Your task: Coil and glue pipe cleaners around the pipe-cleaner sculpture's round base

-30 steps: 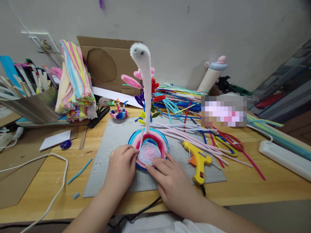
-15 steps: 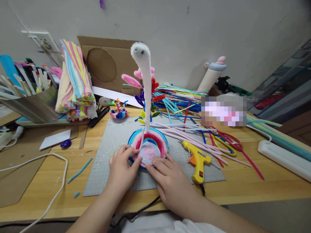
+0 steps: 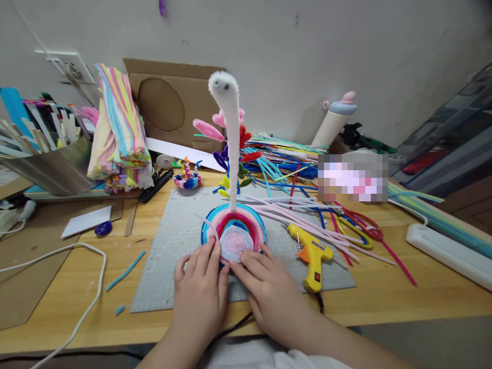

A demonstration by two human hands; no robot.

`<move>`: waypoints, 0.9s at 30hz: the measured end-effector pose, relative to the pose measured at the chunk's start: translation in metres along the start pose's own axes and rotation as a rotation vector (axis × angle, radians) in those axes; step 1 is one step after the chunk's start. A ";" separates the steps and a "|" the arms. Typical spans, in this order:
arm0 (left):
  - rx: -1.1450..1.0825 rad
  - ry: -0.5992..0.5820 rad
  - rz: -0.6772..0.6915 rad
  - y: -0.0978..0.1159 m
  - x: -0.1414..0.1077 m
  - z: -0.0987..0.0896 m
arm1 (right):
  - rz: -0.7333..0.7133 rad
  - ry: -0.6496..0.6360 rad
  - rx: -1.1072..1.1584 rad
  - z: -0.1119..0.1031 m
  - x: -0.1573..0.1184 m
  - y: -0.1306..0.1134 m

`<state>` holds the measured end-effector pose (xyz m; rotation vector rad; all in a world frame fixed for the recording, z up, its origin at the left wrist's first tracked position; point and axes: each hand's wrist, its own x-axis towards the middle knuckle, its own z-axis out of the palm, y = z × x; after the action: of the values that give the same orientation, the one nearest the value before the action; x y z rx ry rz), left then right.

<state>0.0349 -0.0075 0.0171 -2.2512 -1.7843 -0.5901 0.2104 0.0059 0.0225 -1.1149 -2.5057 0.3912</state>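
Observation:
A flat coil (image 3: 236, 243) of white and pale pink pipe cleaner lies on the near part of a round, multicoloured pipe-cleaner base (image 3: 251, 215). My left hand (image 3: 200, 279) holds the coil's left edge, fingers together, and a loose white strand (image 3: 205, 221) sticks up and left from its fingertips. On the coil's right and near edge rest the fingertips of my right hand (image 3: 271, 282), its thumb hidden or hard to make out. Behind the coil rises a tall fuzzy white neck (image 3: 232, 154) with two dark eyes at its top. Coloured pipe-cleaner petals (image 3: 244, 137) show behind the neck.
A yellow glue gun (image 3: 313, 256) lies right of the base on the grey cutting mat (image 3: 161, 277). Pink pipe cleaners (image 3: 303, 220) and scissors (image 3: 355, 230) are behind it. Pipe-cleaner bundles (image 3: 119, 123) stand at left; a white power strip (image 3: 446, 253) is at right.
My left hand has turned and shifted nearer to me, its fingers now lying closer together. The loose strand, upright before, now leans out to the left. My right hand has hardly moved.

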 end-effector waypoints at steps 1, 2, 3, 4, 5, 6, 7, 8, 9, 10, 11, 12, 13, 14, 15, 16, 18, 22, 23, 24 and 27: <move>-0.027 0.008 0.003 -0.002 -0.001 0.000 | 0.001 -0.004 0.000 0.000 0.000 0.000; -0.053 0.014 0.004 -0.003 -0.002 -0.001 | 0.001 -0.007 0.000 -0.001 0.000 0.000; -0.077 0.017 0.003 -0.005 -0.002 -0.001 | 0.002 -0.011 0.001 -0.001 0.001 -0.001; -0.096 0.018 -0.001 -0.006 -0.002 -0.002 | 0.002 -0.014 0.002 -0.002 0.001 -0.001; -0.112 0.019 -0.002 -0.006 -0.002 -0.003 | 0.004 -0.017 0.003 -0.002 0.001 -0.001; -0.128 0.019 -0.003 -0.006 -0.002 -0.003 | 0.005 -0.020 0.004 -0.002 0.002 -0.001; -0.144 0.021 -0.002 -0.006 -0.002 -0.003 | 0.006 -0.022 0.004 -0.003 0.002 -0.001; -0.161 0.026 0.000 -0.006 -0.003 -0.004 | 0.007 -0.025 0.004 -0.003 0.002 -0.001; -0.176 0.034 0.004 -0.005 -0.003 -0.004 | 0.008 -0.027 0.003 -0.003 0.002 -0.001; -0.188 0.043 0.011 -0.004 -0.003 -0.005 | 0.007 -0.029 0.003 -0.004 0.002 -0.001; -0.198 0.052 0.018 -0.004 -0.003 -0.005 | 0.006 -0.033 0.002 -0.004 0.002 -0.001; -0.205 0.059 0.024 -0.003 -0.003 -0.006 | 0.004 -0.035 0.000 -0.004 0.002 -0.001; -0.211 0.064 0.030 -0.002 -0.003 -0.007 | 0.004 -0.037 -0.001 -0.004 0.002 -0.001; -0.216 0.065 0.033 -0.002 -0.003 -0.007 | 0.004 -0.040 -0.001 -0.003 0.002 -0.001; -0.218 0.063 0.037 -0.002 -0.003 -0.008 | 0.006 -0.041 -0.001 -0.003 0.003 -0.001; -0.216 0.062 0.041 -0.001 -0.003 -0.009 | 0.008 -0.039 -0.001 -0.003 0.004 -0.001; -0.202 0.056 0.041 0.000 -0.002 -0.009 | 0.010 -0.034 0.000 -0.002 0.005 -0.003; -0.135 0.055 0.059 0.002 -0.004 -0.006 | -0.007 -0.030 0.015 -0.006 0.003 -0.002; -0.117 0.059 0.070 0.003 -0.005 -0.005 | -0.017 -0.029 0.033 -0.008 0.001 -0.001; -0.103 0.064 0.079 0.003 -0.006 -0.004 | -0.024 -0.019 0.057 -0.010 -0.001 0.001; -0.087 0.060 0.087 0.003 -0.007 -0.001 | 0.006 0.080 0.106 -0.017 -0.008 0.008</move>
<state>0.0362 -0.0146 0.0153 -2.3275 -1.6540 -0.7238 0.2282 0.0064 0.0326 -1.0753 -2.3833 0.4658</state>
